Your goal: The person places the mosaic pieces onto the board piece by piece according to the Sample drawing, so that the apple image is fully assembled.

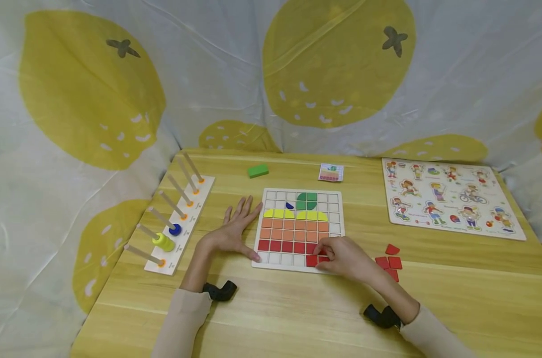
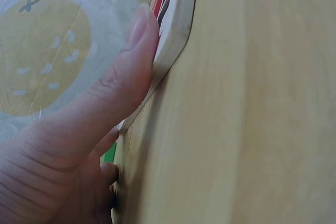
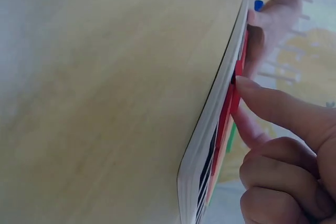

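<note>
A white grid board lies in front of me, bearing rows of red, orange and yellow tiles with green leaf-like pieces and a small blue piece above. My left hand is spread beside it. Its thumb presses the lower left corner, and the other fingers reach along the left edge. Over the bottom row, my right hand pinches a red square tile between thumb and forefinger. In the right wrist view this tile stands slightly proud of the board, and the remaining fingers are curled in.
Several loose red tiles lie right of the board. Behind it are a pattern card and a green block. On the left stands a peg rack with yellow and blue rings; a picture puzzle lies at the back right.
</note>
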{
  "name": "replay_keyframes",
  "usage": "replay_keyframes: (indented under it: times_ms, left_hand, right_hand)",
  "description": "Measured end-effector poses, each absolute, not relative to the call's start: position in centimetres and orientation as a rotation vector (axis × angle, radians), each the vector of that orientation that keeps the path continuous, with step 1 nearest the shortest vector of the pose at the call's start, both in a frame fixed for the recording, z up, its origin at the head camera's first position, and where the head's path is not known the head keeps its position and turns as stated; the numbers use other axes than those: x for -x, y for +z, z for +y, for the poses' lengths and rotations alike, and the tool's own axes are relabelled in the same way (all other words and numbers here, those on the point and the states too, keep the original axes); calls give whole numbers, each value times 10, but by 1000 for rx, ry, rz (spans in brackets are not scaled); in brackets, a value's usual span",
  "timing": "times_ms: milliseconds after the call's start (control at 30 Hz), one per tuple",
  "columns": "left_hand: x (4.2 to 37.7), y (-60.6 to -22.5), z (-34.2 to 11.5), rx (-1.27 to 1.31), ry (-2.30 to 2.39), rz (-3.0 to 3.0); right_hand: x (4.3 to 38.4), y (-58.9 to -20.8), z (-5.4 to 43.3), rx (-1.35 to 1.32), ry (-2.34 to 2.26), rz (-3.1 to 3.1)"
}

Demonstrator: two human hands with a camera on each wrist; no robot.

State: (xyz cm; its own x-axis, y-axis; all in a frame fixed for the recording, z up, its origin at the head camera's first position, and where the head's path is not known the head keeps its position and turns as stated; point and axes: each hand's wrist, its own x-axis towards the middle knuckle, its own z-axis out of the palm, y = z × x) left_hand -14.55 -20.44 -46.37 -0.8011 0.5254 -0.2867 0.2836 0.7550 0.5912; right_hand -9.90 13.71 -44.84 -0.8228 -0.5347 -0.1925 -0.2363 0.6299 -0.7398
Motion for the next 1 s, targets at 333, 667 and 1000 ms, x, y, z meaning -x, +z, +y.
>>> replay_keyframes:
  times_ms: [333,667,1000]
  left_hand:
    - [145,-465,-205,-629,769,2512]
    - [146,-463,-205,-619,723,2523]
    - [147,-465,-205,-625,751,2510]
  right_hand:
    - [100,-450,140,635,-1108,2420]
    - [103,-451,136,635,-1106,2426]
    - [104,-439,221,474,-1140,2544]
